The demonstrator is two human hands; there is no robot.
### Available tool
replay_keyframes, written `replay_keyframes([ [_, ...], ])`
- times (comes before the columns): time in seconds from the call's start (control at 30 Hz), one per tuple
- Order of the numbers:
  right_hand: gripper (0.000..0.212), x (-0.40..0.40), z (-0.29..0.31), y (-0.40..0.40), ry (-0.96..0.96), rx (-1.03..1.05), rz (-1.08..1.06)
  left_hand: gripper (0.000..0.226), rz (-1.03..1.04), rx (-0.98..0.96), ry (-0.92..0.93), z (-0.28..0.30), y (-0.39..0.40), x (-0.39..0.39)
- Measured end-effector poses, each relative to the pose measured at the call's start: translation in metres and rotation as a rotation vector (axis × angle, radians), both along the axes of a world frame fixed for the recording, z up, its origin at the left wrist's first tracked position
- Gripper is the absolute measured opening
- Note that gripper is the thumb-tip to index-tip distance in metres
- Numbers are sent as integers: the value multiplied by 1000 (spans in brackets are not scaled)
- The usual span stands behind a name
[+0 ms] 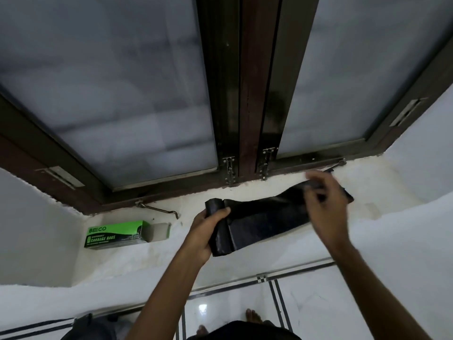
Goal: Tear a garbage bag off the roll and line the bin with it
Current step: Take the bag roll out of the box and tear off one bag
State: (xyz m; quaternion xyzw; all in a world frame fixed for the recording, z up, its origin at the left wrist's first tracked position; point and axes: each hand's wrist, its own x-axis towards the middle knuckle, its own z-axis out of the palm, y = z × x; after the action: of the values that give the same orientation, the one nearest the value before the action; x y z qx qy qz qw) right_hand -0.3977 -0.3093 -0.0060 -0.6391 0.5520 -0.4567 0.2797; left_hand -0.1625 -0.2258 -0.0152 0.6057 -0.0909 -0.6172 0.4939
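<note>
The window (122, 94) with its frosted panes and dark frame fills the upper view, and below it runs the white sill (269, 190), the landmark for everything here. Above the middle of the sill, the black garbage bag (267, 214) stretches out as a flat folded strip, its long axis running along the sill from lower left to upper right. At the strip's left end sits the roll (215, 204), lying crosswise to it. The left hand (206, 231) is closed around the roll, fingers wrapped over its top. The right hand (323, 204), blurred, pinches the strip's far end between thumb and fingers. The film looks thin, light, limp and slippery, so it would tear best held close on both sides of a perforation, which cannot be made out. On the sill's left end lies the green box (122, 234), open toward the roll. No bin can be identified.
</note>
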Motion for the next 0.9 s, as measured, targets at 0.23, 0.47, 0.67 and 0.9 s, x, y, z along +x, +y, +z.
replay_keyframes([
  [0.23,36,62,-17,-21,192,437,801,28,-129,-78,15,8,1,-2],
  [0.47,21,34,-12,-44,233,428,763,31,-57,21,194,4,13,12],
  [0.67,19,-7,3,-64,317,336,632,34,-49,49,139,-3,14,15],
  [0.9,12,-28,20,-74,582,269,523,23,-105,-25,38,2,10,6],
])
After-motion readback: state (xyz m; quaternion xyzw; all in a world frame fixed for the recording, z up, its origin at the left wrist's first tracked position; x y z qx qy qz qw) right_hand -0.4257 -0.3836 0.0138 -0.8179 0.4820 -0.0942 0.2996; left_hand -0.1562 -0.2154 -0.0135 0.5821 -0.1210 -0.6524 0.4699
